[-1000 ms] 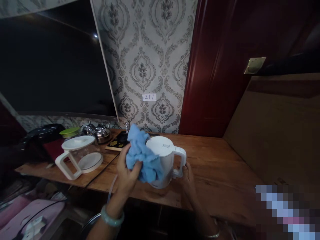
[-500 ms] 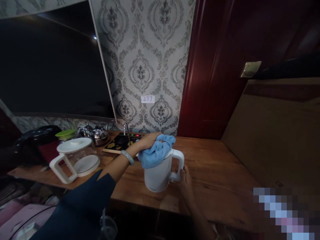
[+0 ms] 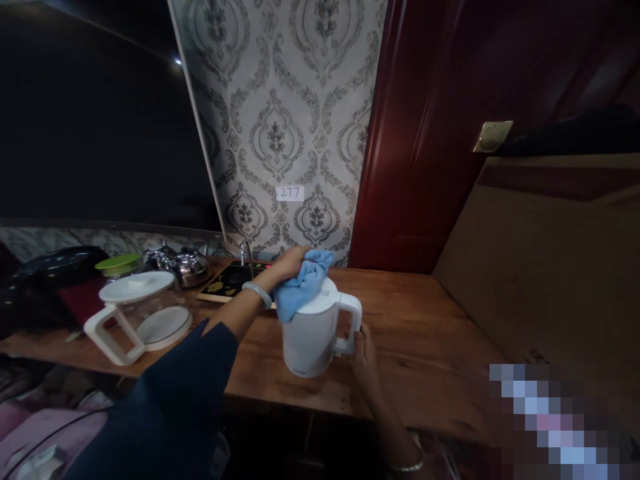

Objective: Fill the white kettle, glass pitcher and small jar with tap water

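A white electric kettle (image 3: 309,341) stands upright on the wooden tabletop, its handle pointing right. My left hand (image 3: 291,262), with a pale bangle at the wrist, is closed on a crumpled light blue cloth (image 3: 303,287). The cloth lies against the left and back of the kettle's lid (image 3: 323,301), leaving the lid's right part bare. Low on the kettle's handle, my right hand (image 3: 365,350) has its fingers closed around the lower end.
Left on the tabletop (image 3: 400,313) is a clear glass pot (image 3: 145,297) with white lid and handle. Behind it are a green-lidded container (image 3: 119,263), shiny metal kettles (image 3: 191,267) and a black tea stove with a spout (image 3: 225,280). A large cardboard box (image 3: 550,267) borders the right side.
The cloth in my left hand has moved up and back across the lid, uncovering more of its right part. My right hand stays at the handle. The whole view has shifted slightly.
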{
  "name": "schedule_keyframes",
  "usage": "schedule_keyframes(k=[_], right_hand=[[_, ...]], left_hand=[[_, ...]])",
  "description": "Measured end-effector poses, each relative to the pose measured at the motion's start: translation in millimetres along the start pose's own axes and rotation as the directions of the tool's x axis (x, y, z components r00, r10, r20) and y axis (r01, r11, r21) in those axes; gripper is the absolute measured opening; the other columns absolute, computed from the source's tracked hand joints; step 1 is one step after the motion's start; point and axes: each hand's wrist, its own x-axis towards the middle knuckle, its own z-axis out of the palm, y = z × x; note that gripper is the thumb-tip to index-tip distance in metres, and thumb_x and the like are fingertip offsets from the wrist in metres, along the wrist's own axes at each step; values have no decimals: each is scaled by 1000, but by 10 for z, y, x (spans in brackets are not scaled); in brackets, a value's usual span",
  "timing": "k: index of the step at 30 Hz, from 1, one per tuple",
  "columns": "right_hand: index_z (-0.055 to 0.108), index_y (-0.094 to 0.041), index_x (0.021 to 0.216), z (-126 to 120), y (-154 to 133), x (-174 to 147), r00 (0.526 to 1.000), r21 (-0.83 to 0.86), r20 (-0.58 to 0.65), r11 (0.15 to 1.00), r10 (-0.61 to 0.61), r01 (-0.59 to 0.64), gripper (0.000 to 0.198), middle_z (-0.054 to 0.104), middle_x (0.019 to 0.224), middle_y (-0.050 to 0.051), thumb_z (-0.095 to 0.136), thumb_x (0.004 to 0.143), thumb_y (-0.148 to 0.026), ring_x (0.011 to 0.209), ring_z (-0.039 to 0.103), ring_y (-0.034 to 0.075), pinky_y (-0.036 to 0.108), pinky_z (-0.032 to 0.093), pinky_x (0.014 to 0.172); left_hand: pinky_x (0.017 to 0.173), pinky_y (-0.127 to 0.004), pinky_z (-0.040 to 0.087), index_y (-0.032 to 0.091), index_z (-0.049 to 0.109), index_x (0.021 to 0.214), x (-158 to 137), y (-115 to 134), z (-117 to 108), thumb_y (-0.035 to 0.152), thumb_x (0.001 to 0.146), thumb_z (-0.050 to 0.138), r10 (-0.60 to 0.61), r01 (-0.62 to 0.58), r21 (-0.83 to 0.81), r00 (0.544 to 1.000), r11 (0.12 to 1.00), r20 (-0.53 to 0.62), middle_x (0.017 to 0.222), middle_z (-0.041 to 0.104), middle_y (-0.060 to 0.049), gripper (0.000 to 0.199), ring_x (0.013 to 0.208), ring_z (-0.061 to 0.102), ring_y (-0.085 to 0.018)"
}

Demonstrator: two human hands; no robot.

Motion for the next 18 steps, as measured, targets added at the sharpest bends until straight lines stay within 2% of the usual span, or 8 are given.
schedule_keyframes(k=[3, 4, 6, 8, 9, 13, 15, 18], right_hand=[[63, -23, 100, 17, -9, 8, 999, 5, -4, 999, -32, 32, 49, 66, 86, 4, 44, 93, -68, 79, 63, 23, 35, 51, 71], [63, -23, 99, 24, -12, 12, 999, 6, -10, 999, -38, 38, 49, 65, 83, 3, 44, 93, -68, 77, 62, 22, 35, 50, 69], [62, -24, 96, 35, -17, 19, 999, 15, -15, 999, -42, 42, 48, 64, 81, 2, 44, 92, -68, 74, 60, 22, 34, 50, 67], [61, -25, 94, 40, -24, 24, 999, 28, -20, 998, -47, 48, 47, 65, 80, 2, 44, 92, -69, 74, 60, 22, 33, 50, 67], [61, -25, 94, 40, -30, 25, 998, 35, -22, 998, -54, 55, 48, 65, 81, 2, 45, 92, -69, 75, 61, 22, 34, 51, 68], [62, -24, 94, 30, -57, 17, 996, 50, -15, 995, -86, 87, 50, 66, 82, 2, 45, 91, -71, 78, 62, 22, 35, 52, 73], [63, -24, 95, 23, -60, 13, 996, 45, -5, 995, -84, 84, 50, 68, 85, 3, 45, 92, -70, 80, 63, 22, 36, 53, 76], [65, -23, 109, 13, -34, 18, 997, 41, -4, 996, -78, 78, 53, 72, 102, 8, 45, 92, -69, 97, 67, 26, 40, 54, 87]], left_hand=[[106, -41, 46, 17, 67, 124, -204, 241, -65, 32, 84, 62, 157, -153, 39, 976, 987, -154, 126, 73, -11, 43, 117, 65, -28], [107, -40, 46, 18, 65, 129, -285, 336, -67, 36, 86, 62, 228, -224, 42, 960, 974, -162, 130, 71, -11, 46, 120, 64, -28], [107, -39, 47, 19, 65, 130, -453, 512, -26, 42, 89, 61, 331, -327, 64, 941, 943, -74, 132, 70, -11, 47, 121, 65, -27], [107, -41, 46, 21, 66, 128, -619, 648, 75, 44, 84, 69, 382, -398, 133, 915, 908, 129, 131, 70, -10, 50, 121, 64, -28], [109, -45, 45, 22, 66, 128, -697, 697, 139, 44, 81, 72, 363, -391, 201, 918, 898, 160, 131, 69, -10, 53, 121, 63, -30], [104, -50, 45, 22, 63, 132, -962, 786, 368, 31, 83, 70, 318, -314, 418, 946, 853, 62, 134, 65, -12, 50, 122, 58, -33], [98, -50, 47, 24, 63, 133, -1071, 782, 445, 28, 82, 69, 358, -328, 459, 934, 826, 25, 134, 64, -13, 51, 119, 57, -34], [97, -52, 45, 26, 65, 131, -1228, 711, 563, 28, 83, 68, 438, -354, 477, 896, 804, -73, 139, 61, -14, 49, 121, 55, -36]])
